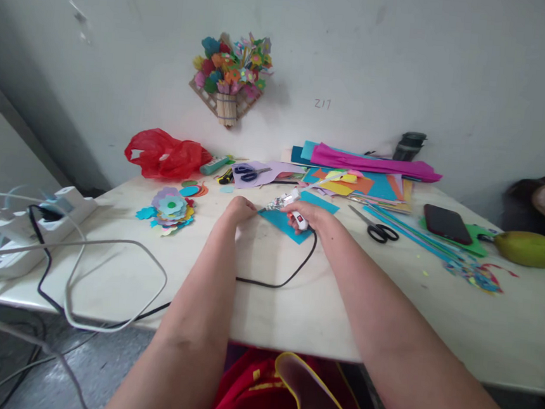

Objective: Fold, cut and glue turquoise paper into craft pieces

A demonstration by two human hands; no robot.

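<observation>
Fingers of my right hand [313, 216] are wrapped round a white hot glue gun [301, 221] with a red switch; a black cord runs down from its handle. The gun's front end points left, towards my left hand [242, 209]. That hand is closed in a pinch near the nozzle, on something too small to make out. Under the glue gun and my right hand lies a blue sheet of paper [321, 202]. A stack of colourful paper flowers [171, 207] rests to the left of my hands.
Black-handled scissors [381, 232], blue paper strips [397, 225] and a phone [447, 224] lie on the right. Coloured sheets [376, 162], dark scissors [250, 174] and a red plastic bag [165, 154] are at the back. Power strips [66, 215] and loose cables occupy the left edge.
</observation>
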